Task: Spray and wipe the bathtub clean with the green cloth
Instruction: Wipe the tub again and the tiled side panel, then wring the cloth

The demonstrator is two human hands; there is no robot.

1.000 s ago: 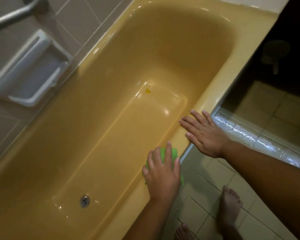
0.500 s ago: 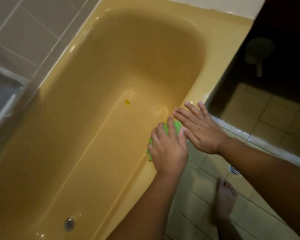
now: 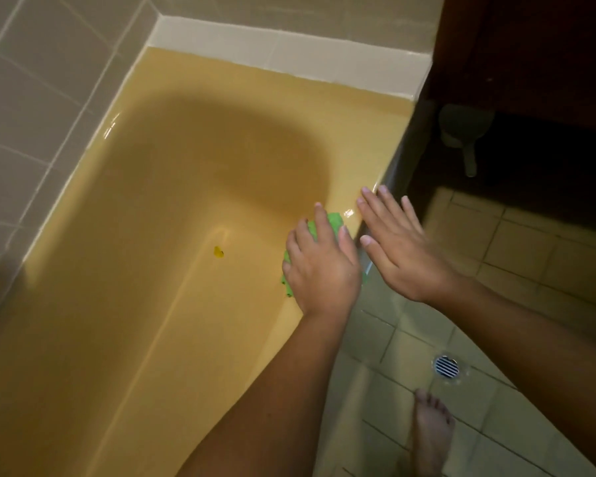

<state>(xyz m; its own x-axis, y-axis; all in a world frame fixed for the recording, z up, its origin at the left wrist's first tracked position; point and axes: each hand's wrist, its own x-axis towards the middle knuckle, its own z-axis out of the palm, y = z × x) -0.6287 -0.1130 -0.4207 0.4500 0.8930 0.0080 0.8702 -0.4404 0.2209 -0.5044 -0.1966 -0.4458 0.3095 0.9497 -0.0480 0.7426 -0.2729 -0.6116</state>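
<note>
No text, label, brand, number or sign can be read anywhere in the head view. The yellow bathtub point(image 3: 186, 166), the green cloth point(image 3: 334, 220), the wall tiles point(image 3: 31, 98) and the floor drain point(image 3: 446, 365) show only plain surfaces.
</note>
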